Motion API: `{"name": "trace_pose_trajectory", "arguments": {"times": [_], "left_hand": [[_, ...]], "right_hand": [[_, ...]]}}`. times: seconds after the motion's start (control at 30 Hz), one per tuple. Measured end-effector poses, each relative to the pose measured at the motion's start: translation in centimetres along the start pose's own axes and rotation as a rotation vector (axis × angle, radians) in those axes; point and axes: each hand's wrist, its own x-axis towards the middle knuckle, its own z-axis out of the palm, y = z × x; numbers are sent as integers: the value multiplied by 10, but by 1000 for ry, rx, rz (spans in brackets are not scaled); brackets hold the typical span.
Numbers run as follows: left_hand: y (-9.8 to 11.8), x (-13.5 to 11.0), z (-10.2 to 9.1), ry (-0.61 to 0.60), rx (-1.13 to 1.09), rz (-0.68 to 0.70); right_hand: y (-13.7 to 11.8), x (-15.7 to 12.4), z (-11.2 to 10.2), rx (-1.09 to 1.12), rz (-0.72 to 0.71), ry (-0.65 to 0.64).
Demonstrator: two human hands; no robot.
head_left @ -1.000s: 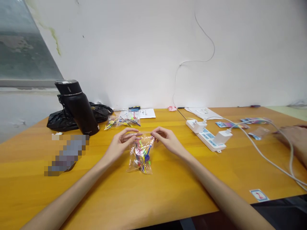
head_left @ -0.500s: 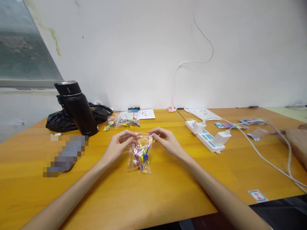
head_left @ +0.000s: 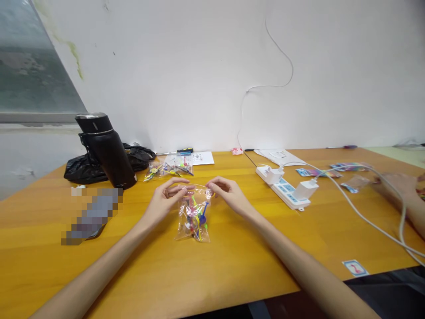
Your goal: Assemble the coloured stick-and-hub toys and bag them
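A clear plastic bag (head_left: 192, 217) with small colourful plastic pieces inside, blue, yellow, green and red among them, is in front of me on the wooden table. My left hand (head_left: 168, 197) pinches its upper left corner between thumb and fingers. At the upper right corner my right hand (head_left: 226, 192) has thumb and fingertips closed on the plastic. The bag's top edge stretches between the two hands, while the pieces lie towards its lower part.
Left stand a black bottle (head_left: 108, 150), a black plastic bag (head_left: 83, 169) and a pixelated flat object (head_left: 94, 215). Behind are more clear packets (head_left: 169, 166) and a screwdriver (head_left: 184, 151). To the right are a power strip (head_left: 282, 190) with white cables and another person's hand (head_left: 395, 184).
My hands keep hold of the bag's top corners with barely any movement. At the far right, the other person's hand has shifted slightly left.
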Motion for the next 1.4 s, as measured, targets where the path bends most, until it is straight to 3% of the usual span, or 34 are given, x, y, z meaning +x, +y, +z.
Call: {"name": "trace_pose_trajectory", "arguments": {"times": [0.2,1.0,1.4], "left_hand": [[-2,0,-1,-8,-13,-7],[-1,2,-1,-15,-88,-104],[1,2,-3,-29,23,-48]], "right_hand": [[3,-2,1,-61,-50,-1],[1,0,-6,13,59,-81],[8,2,-3,72,98,-112]]}}
